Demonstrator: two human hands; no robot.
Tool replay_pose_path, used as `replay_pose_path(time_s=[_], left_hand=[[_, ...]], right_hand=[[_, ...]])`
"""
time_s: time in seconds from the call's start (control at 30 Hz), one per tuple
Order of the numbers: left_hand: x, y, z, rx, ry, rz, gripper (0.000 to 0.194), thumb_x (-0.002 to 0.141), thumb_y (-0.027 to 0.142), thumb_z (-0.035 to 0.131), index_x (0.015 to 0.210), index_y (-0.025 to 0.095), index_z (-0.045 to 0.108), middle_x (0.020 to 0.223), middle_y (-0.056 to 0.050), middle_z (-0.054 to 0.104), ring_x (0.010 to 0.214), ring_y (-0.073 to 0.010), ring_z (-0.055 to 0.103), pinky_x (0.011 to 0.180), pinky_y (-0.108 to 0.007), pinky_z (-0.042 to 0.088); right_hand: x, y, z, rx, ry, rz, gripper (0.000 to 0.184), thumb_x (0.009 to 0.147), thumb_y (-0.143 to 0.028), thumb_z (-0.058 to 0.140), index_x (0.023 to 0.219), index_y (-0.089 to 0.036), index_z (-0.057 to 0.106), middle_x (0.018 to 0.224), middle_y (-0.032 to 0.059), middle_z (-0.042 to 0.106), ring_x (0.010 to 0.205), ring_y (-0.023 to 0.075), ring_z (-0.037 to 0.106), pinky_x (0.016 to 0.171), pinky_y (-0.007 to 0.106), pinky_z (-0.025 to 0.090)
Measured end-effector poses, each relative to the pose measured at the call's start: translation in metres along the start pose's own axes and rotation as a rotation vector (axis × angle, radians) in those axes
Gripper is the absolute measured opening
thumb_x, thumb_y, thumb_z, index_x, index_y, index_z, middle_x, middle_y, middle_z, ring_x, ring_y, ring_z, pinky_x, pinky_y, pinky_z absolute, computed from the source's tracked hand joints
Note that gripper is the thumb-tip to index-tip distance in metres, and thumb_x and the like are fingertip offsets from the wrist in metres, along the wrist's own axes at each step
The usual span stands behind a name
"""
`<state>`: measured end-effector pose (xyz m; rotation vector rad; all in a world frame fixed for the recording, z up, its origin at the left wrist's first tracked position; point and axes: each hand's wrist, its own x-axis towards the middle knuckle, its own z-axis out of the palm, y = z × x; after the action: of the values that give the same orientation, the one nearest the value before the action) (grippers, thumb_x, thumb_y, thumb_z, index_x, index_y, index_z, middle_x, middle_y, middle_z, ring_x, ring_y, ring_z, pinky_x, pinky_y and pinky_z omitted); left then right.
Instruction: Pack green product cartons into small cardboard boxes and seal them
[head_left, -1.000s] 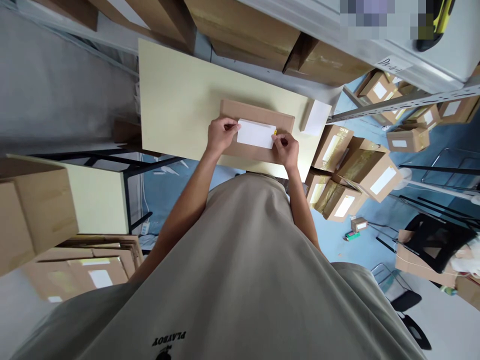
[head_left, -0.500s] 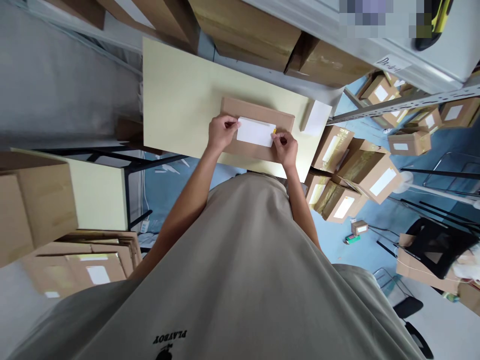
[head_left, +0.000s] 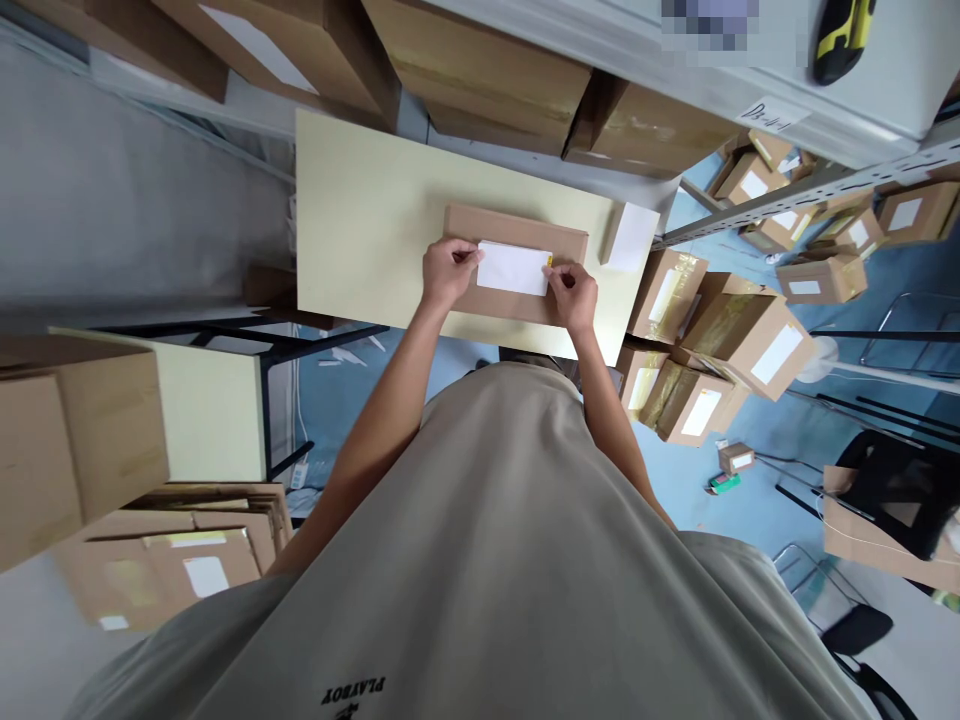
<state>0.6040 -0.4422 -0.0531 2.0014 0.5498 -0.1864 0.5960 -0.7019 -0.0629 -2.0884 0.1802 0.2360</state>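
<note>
A flat brown cardboard box (head_left: pixel 517 222) lies on the pale yellow tabletop (head_left: pixel 360 220) in front of me. Over its top face is a white label (head_left: pixel 514 268) with a small yellow mark at its right end. My left hand (head_left: pixel 448 270) pinches the label's left end between thumb and fingers. The right end is pinched by my right hand (head_left: pixel 573 292), next to the yellow mark. Whether the label's middle touches the cardboard I cannot tell. To the right of the box sits a white stack of labels or a small white box (head_left: pixel 631 236).
Large cardboard boxes (head_left: pixel 495 80) stand behind the table under a grey shelf (head_left: pixel 600 50). A yellow and black cutter (head_left: pixel 844 40) rests on that shelf. Labelled parcels (head_left: pixel 694 400) are piled at the right; flattened cartons (head_left: pixel 165 560) lean at the lower left.
The label appears flatter and slightly lower against the box, with both hands still pinching its ends. The whole view has shifted a little.
</note>
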Motion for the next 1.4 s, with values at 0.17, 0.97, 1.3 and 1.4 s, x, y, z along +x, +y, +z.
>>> replay_pose_path(time_s=[0.17,0.97,1.3,1.4], left_hand=[[0.001,-0.004,0.001,0.003,0.005,0.034,0.005,0.088,0.025,0.078,0.089,0.021,0.08,0.097,-0.006,0.084,0.093,-0.0222,0.074,0.095,-0.036,0.06],[0.004,-0.004,0.016,0.039,0.093,0.079,0.013,0.089,0.027,0.078,0.08,0.026,0.069,0.091,-0.007,0.08,0.108,-0.0307,0.075,0.106,-0.043,0.057],[-0.009,0.017,0.008,0.254,0.025,0.021,0.011,0.099,0.028,0.068,0.095,0.022,0.076,0.107,-0.011,0.084,0.112,-0.0285,0.074,0.108,-0.04,0.054],[-0.013,0.026,0.004,0.317,-0.01,0.01,0.013,0.102,0.027,0.067,0.101,0.02,0.078,0.115,-0.012,0.085,0.113,-0.0277,0.075,0.106,-0.038,0.054]], right_hand=[[0.002,0.002,0.001,-0.008,-0.009,0.007,0.067,0.097,-0.091,0.063,0.098,-0.026,0.075,0.102,0.0098,0.079,0.097,0.0286,0.073,0.093,0.044,0.059],[0.0,0.001,0.025,-0.204,0.123,-0.028,0.036,0.114,-0.059,0.063,0.098,-0.026,0.069,0.111,0.0121,0.075,0.105,0.0295,0.073,0.104,0.047,0.061],[-0.017,-0.018,0.026,-0.372,0.102,-0.103,0.061,0.121,-0.063,0.035,0.152,-0.019,0.062,0.155,0.0222,0.065,0.145,0.036,0.065,0.123,0.059,0.055],[-0.035,-0.035,0.037,-0.529,-0.044,-0.253,0.086,0.117,-0.073,0.032,0.176,-0.011,0.04,0.183,0.0243,0.039,0.175,0.0397,0.032,0.141,0.065,0.032]])
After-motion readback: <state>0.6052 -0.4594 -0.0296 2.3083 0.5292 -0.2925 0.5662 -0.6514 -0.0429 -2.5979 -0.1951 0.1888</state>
